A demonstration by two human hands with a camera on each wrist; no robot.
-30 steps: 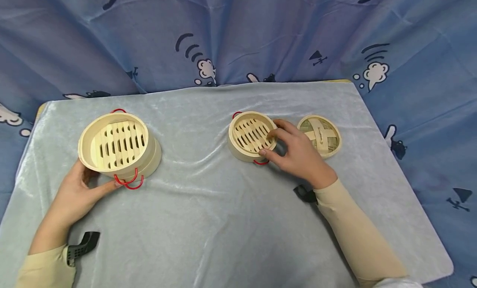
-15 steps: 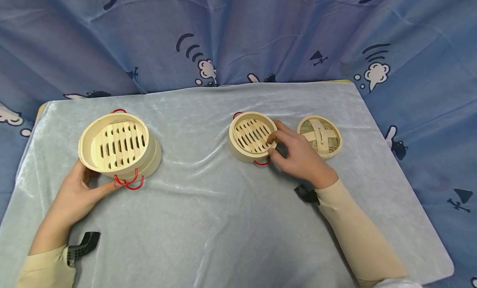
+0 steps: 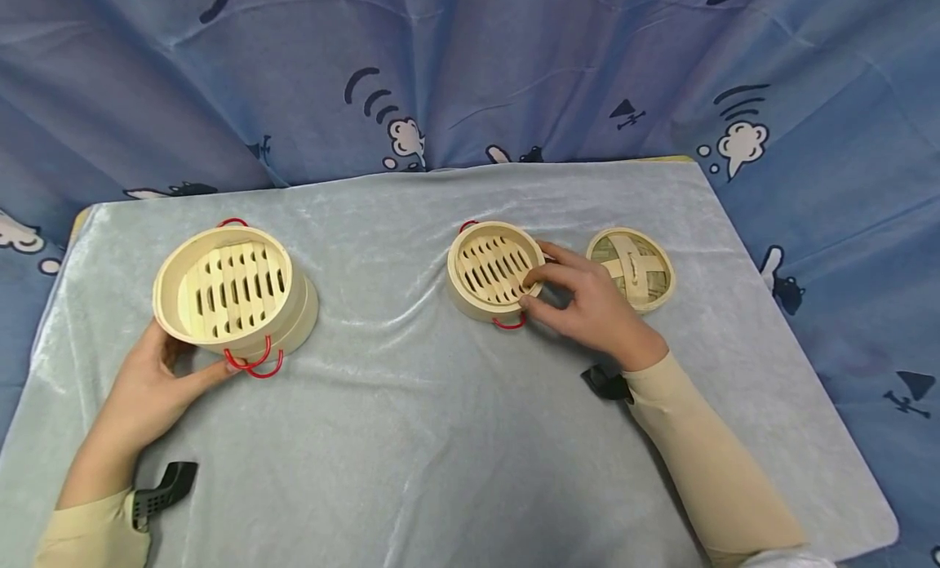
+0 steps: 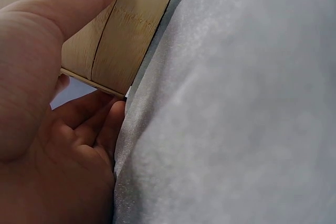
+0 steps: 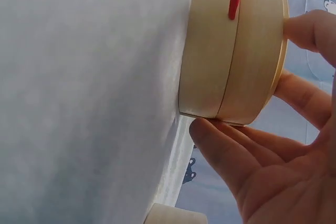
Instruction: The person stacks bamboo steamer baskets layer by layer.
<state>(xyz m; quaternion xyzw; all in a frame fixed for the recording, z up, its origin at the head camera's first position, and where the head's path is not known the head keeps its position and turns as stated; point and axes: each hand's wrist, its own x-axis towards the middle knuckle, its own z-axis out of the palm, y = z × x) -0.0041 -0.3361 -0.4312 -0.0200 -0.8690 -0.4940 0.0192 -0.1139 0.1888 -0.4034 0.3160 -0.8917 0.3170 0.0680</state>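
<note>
At the left of the head view, a large two-tier bamboo steamer [image 3: 294,339] with a slatted base and red loop handles stands on the cloth. My left hand [image 3: 150,380] grips its near left side, thumb by the front handles; in the left wrist view the fingers [image 4: 107,124] touch the lower edge. Right of centre stands a small bamboo steamer [image 3: 473,303], also red-handled. My right hand [image 3: 587,303] holds its right rim with thumb and forefinger. The right wrist view shows the other fingers [image 5: 223,145] against the side wall.
A small round woven bamboo lid [image 3: 635,278] lies flat just beyond my right hand. A grey velvety cloth [image 3: 382,437] covers the table. Behind it hangs a blue patterned curtain [image 3: 294,78].
The small steamer has turned slightly, its front red handle shifting a little left, with the right thumb and fingers moving along the rim. The left hand and large steamer stay in place.
</note>
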